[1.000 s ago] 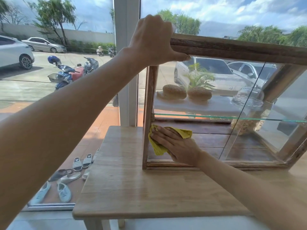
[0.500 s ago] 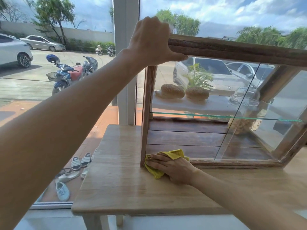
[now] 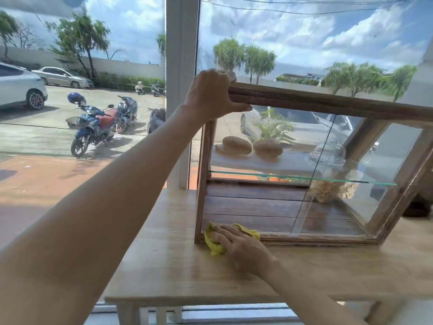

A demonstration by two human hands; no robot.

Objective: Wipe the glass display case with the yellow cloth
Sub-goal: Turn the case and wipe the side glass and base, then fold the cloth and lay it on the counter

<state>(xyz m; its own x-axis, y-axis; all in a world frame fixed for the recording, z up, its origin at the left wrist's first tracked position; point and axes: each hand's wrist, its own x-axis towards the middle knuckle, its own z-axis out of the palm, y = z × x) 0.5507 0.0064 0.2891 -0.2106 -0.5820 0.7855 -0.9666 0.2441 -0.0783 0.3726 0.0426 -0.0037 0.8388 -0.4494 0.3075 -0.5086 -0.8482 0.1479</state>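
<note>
A glass display case [image 3: 328,104] with a dark wooden frame stands on a light wooden table [image 3: 178,273]. My left hand [image 3: 210,97] grips the case's top left corner, thumb under the top rail. My right hand [image 3: 241,247] presses the yellow cloth [image 3: 214,245] against the lower left corner of the front glass, where frame meets table. Fingers lie spread over the cloth, which bunches out beneath them. Inside, two round bread loaves [image 3: 251,146] sit on a white board above a glass shelf [image 3: 304,178].
A glass dome [image 3: 328,152] and a pale dried bunch [image 3: 332,191] sit in the case's right part. A large window with a white post [image 3: 181,66] stands behind the table. Motorbikes [image 3: 93,127] and cars are parked outside.
My right hand slid the cloth down the left side of the front glass to the bottom frame. My left hand kept its grip on the top corner. The camera tilted upward.
</note>
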